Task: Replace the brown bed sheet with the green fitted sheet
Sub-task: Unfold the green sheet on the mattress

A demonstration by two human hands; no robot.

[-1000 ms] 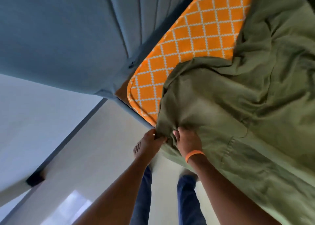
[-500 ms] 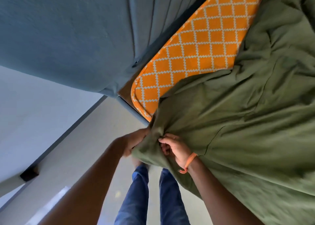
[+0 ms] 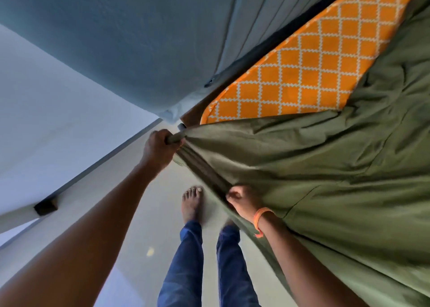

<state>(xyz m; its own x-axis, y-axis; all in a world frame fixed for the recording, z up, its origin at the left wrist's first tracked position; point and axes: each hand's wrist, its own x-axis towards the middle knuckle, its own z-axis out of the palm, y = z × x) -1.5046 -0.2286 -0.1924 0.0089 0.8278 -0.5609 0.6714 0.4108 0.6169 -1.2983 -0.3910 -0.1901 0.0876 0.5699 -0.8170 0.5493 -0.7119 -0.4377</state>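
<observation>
Pale floor (image 3: 149, 213) runs under the person's bare foot (image 3: 192, 205) and blue trouser legs (image 3: 186, 264), with a white wall (image 3: 58, 125) and its dark skirting line beyond the left arm. Above the hands stands a blue-grey upholstered headboard (image 3: 130, 41), and just below it the orange mattress (image 3: 311, 71) with its white lattice print lies bare at the corner.

The green fitted sheet (image 3: 325, 178) covers the rest of the mattress to the right of both hands, rumpled and pulled into folds that fan out from the left hand (image 3: 158, 150). That hand is curled tight around a bunched corner of the sheet, close beside the mattress corner and slightly off its edge. The right hand (image 3: 244, 202), with an orange band (image 3: 261, 218) at the wrist, sits nearer the body and pinches the sheet's hem between thumb and curled fingers. Between the two hands the hem is stretched into a taut dark band. Whether this hem carries elastic is hard to tell from the blur. Below the right forearm the sheet hangs down over the side of the bed.
</observation>
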